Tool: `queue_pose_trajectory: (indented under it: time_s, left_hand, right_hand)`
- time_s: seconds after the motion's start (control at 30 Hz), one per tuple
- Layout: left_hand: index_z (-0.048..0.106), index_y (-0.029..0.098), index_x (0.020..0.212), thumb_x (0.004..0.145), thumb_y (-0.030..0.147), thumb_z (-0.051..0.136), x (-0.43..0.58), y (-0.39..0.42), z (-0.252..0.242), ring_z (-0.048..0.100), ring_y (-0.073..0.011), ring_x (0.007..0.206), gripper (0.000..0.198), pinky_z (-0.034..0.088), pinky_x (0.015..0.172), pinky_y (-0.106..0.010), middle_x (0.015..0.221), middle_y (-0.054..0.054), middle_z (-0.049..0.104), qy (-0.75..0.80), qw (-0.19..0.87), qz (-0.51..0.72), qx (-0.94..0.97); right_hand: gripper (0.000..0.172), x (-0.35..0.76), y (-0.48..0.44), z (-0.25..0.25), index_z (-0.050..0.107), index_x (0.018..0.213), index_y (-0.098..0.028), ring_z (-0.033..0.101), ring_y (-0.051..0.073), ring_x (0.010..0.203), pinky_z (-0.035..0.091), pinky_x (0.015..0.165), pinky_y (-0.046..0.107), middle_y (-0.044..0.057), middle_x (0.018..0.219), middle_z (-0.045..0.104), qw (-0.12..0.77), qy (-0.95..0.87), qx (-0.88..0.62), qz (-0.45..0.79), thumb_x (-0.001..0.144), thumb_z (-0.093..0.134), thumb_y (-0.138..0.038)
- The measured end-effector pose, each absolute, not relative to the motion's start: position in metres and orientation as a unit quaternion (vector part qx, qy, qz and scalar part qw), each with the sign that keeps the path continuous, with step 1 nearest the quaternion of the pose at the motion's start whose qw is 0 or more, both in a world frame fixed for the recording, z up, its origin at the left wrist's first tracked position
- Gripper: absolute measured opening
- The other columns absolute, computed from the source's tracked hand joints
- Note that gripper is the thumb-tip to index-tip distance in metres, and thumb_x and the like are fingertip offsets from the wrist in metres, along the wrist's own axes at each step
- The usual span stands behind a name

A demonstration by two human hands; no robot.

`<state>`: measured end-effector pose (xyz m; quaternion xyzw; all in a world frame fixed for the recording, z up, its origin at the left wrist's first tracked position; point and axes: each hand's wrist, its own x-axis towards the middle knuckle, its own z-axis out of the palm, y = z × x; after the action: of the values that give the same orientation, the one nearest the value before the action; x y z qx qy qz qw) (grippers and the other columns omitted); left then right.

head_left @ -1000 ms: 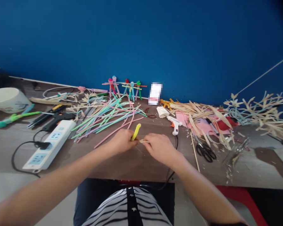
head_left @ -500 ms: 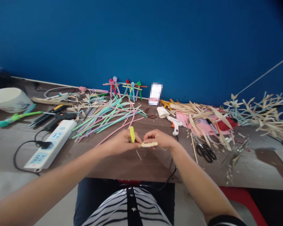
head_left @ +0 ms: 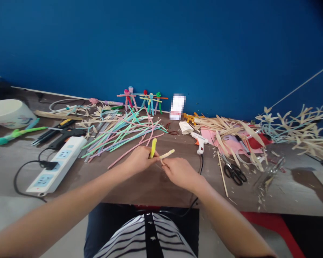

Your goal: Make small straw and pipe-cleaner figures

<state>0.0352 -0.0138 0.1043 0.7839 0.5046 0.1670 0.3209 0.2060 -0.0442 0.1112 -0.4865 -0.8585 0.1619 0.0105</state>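
My left hand is closed on a yellow pipe cleaner, its bright fuzzy end sticking up past the fingers. From the same fingertips a paler, wrapped-looking length slants up to the right. Whether the two lengths join is hidden inside the hand. My right hand is pinched just below the pale length, its fingertips close to those of my left hand. What the right fingers grip, if anything, is too small to make out. Both hands are above the tabletop.
Pastel pipe cleaners lie beyond my left hand, with small pipe-cleaner figures behind them. A power strip is at left. To the right are a white glue gun, black-handled scissors, a thin stick and dried strips.
The pale length has swung from level to slanting upward. My right hand has turned and moved slightly nearer me, while the bright yellow end has shifted a little right and up.
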Motion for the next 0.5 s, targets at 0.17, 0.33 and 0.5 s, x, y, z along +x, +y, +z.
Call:
queue_pose_trajectory:
  time_s: [0.17, 0.33, 0.5]
  left_hand:
    - [0.068, 0.017, 0.072, 0.07, 0.029, 0.049, 0.037, -0.015, 0.104, 0.054, -0.0134, 0.055, 0.022, 0.033, 0.053, -0.021, 0.063, -0.004, 0.065, 0.484, 0.255, 0.103, 0.83]
    - [0.068, 0.018, 0.074, 0.069, 0.024, 0.051, 0.035, -0.014, 0.109, 0.055, -0.0137, 0.057, 0.019, 0.033, 0.054, -0.021, 0.066, -0.004, 0.065, 0.443, 0.253, 0.074, 0.857]
    - [0.066, 0.017, 0.063, 0.07, 0.03, 0.052, 0.035, -0.014, 0.108, 0.051, -0.0123, 0.051, 0.02, 0.031, 0.054, -0.022, 0.054, -0.003, 0.061, 0.398, 0.233, 0.053, 0.886]
  right_hand:
    - [0.023, 0.204, -0.047, 0.121, 0.057, 0.083, -0.018, 0.056, 0.017, 0.073, 0.033, 0.062, 0.026, 0.007, 0.079, 0.062, -0.031, -0.873, -0.477, 0.1, 0.084, 0.035, -0.023]
    - [0.022, 0.207, -0.04, 0.126, 0.059, 0.082, -0.02, 0.054, 0.015, 0.075, 0.033, 0.064, 0.025, 0.004, 0.086, 0.057, 0.023, -0.882, -0.459, 0.106, 0.083, 0.038, -0.027]
    - [0.012, 0.209, -0.029, 0.122, 0.06, 0.082, -0.021, 0.052, 0.013, 0.075, 0.033, 0.065, 0.023, 0.001, 0.083, 0.057, 0.052, -0.877, -0.436, 0.196, 0.074, 0.05, -0.021]
